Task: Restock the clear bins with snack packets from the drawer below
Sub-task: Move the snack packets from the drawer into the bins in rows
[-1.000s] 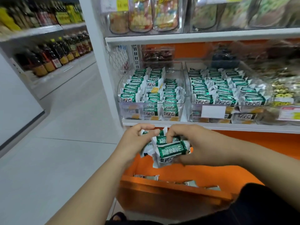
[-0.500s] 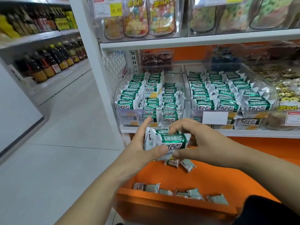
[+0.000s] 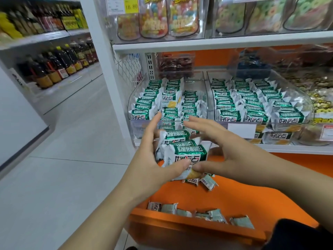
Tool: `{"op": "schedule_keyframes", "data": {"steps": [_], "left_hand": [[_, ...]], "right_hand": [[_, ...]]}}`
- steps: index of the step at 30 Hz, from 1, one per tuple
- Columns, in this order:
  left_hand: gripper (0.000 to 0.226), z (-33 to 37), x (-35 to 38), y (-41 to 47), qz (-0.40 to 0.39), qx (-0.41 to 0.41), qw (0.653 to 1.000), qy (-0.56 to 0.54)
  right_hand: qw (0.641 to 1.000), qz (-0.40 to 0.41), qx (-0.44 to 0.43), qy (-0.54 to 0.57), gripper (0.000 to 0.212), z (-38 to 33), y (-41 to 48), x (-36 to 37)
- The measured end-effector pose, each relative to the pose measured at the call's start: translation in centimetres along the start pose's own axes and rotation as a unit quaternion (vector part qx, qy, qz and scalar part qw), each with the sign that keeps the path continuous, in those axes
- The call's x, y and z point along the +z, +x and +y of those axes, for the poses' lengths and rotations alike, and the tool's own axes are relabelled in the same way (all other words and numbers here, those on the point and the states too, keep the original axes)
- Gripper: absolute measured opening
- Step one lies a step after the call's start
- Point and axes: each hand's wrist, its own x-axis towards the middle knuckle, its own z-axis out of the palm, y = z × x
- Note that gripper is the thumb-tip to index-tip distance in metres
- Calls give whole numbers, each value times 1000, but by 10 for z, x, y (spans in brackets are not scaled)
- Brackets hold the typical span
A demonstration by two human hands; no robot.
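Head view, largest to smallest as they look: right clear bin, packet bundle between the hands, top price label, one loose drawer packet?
1. Right clear bin.
2. Packet bundle, enlarged by nearness.
3. Price label and loose drawer packet look alike; not ranked.

Left hand [image 3: 153, 156]: flat on the packet stack's [image 3: 182, 150] left side, fingers straight, thumb across its lower front.
Right hand [image 3: 227, 150]: on the stack's right side, fingers spread, thumb beside my left thumb.
Left forearm [image 3: 108, 204]: bare, below-left of the stack.
Right forearm [image 3: 281, 179]: bare, right of it.
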Motion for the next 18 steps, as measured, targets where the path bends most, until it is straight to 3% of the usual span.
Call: {"op": "schedule_keyframes", "data": {"steps": [3, 7, 12, 18], "left_hand": [[92, 4, 0, -2, -11, 8, 1000, -6], [94, 6, 2, -5, -30, 12, 999, -3], [100, 6, 0, -6, -51, -11, 998, -19], [107, 10, -1, -8, -81, -21, 996, -17]], "right_hand": [[995, -23, 49, 88, 98, 1, 0, -1], [989, -50, 69, 120, 118, 7, 3, -2], [983, -22, 56, 171, 115, 6, 5, -2], [987, 0, 51, 154, 100, 9, 4, 0]]}}
